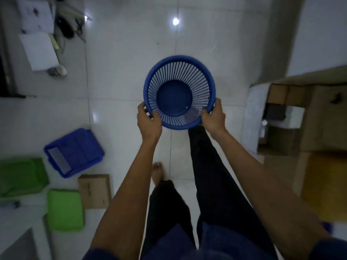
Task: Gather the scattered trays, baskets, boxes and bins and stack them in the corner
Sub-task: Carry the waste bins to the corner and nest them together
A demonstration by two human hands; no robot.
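White glazed tile floor, smooth and reflective, with thin grout lines and a lamp glare near the top. A broad run of tile lies between the items at left and the cardboard at right.

Brown open-topped cardboard boxes stand along the right edge. Their contents are dark and hard to make out, and the frame cuts them off.

Round blue plastic basket is held above the floor at centre, mouth towards the camera. It has a slatted wall, a solid disc base and a rolled rim. Its near rim hides the forward foot.

Two green trays lie on the floor at lower left. The larger green tray is blurred and cut by the frame edge. The smaller green tray has rounded corners.

Rectangular blue bin rests on the floor beside the larger tray, a pale label on one wall.

Flat cardboard box lies just beside the smaller tray.

Left hand grasps the basket's near-left rim, thumb on the inner wall. Right hand grasps the near-right rim, thumb inside and fingers curled round the outside.

Small pale cup lies at upper left, blurred.
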